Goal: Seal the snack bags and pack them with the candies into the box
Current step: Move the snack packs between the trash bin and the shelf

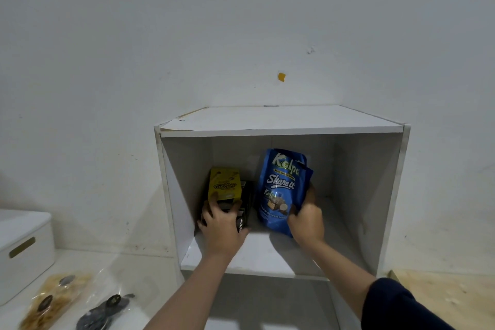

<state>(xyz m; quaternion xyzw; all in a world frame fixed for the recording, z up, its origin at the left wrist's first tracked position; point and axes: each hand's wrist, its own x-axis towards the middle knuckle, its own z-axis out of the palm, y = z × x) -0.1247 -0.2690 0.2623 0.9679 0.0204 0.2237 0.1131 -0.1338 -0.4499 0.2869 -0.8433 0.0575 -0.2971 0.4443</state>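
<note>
Both forearms are bare; a dark navy sleeve (396,303) covers the right upper arm.

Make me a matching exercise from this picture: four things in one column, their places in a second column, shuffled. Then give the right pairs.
Things
1. blue pouch
2. yellow packet
3. white lidded bin
4. two clear snack bags

Places
A. on the floor at lower left, outside the cabinet
B. in the white cabinet, gripped by the right hand
C. at the far left edge, by the wall
D. in the cabinet, on a dark pack under the left hand

Pairs: 1-B, 2-D, 3-C, 4-A
</note>
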